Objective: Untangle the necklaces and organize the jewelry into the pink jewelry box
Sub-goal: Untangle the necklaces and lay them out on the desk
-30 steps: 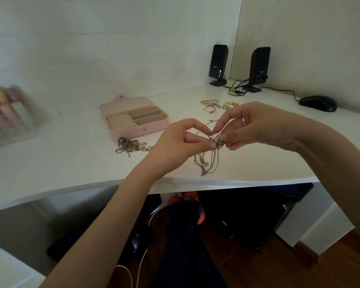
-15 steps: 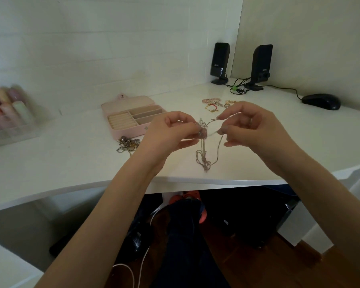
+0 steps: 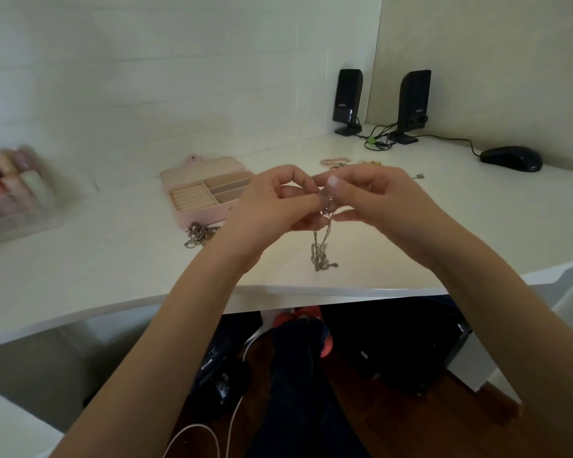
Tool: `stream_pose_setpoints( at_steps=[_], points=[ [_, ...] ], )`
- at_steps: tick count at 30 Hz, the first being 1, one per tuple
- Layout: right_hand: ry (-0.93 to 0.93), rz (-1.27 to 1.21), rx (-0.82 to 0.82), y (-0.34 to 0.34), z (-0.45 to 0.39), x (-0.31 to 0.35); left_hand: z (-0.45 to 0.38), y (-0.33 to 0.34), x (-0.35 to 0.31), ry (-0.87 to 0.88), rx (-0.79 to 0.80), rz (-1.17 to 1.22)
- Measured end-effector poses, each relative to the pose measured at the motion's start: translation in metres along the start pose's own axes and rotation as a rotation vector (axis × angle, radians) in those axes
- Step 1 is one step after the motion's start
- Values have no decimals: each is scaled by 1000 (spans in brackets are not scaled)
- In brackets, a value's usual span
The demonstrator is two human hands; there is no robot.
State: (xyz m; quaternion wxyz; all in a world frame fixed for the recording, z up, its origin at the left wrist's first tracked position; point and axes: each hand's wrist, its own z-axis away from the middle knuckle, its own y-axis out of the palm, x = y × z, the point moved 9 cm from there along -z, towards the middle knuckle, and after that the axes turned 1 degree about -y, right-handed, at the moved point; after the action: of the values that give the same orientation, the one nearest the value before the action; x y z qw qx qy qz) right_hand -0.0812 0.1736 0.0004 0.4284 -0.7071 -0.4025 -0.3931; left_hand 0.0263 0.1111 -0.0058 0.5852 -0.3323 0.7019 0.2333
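Observation:
A tangle of silver necklace chains (image 3: 321, 252) hangs from between my two hands above the white desk, its lower loops touching the desk near the front edge. My left hand (image 3: 272, 206) and my right hand (image 3: 374, 196) meet fingertip to fingertip, both pinching the knot at the top of the chains. The pink jewelry box (image 3: 209, 193) lies open behind my left hand, showing ring rolls and bare compartments. A second heap of silver chains (image 3: 199, 233) lies just in front of the box.
Small bracelets and beaded pieces (image 3: 336, 161) lie behind my hands. Two black speakers (image 3: 348, 100) with cables stand in the back corner, a black mouse (image 3: 511, 158) at the right. A clear organizer of coloured bottles (image 3: 10, 190) stands far left. The desk's front edge (image 3: 278, 292) curves below the chains.
My hands have drawn closer together and risen slightly, and now pinch the knot from both sides. The chains hang shorter and more bunched than before.

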Motion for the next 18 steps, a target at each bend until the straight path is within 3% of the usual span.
stream_pose_setpoints(
  at_steps=[4, 8, 13, 18],
  points=[
    [-32, 27, -30, -4, -8, 9, -3, 2, 1, -5, 0, -93],
    [-55, 207, -114, -12, -11, 12, -5, 3, 8, -48, 12, -114],
    [-26, 7, -127, -21, -14, 18, -3, 9, 12, -59, 67, -77],
    [21, -22, -124, -30, -16, 18, -1, 10, 10, -25, 73, -44]
  ],
)
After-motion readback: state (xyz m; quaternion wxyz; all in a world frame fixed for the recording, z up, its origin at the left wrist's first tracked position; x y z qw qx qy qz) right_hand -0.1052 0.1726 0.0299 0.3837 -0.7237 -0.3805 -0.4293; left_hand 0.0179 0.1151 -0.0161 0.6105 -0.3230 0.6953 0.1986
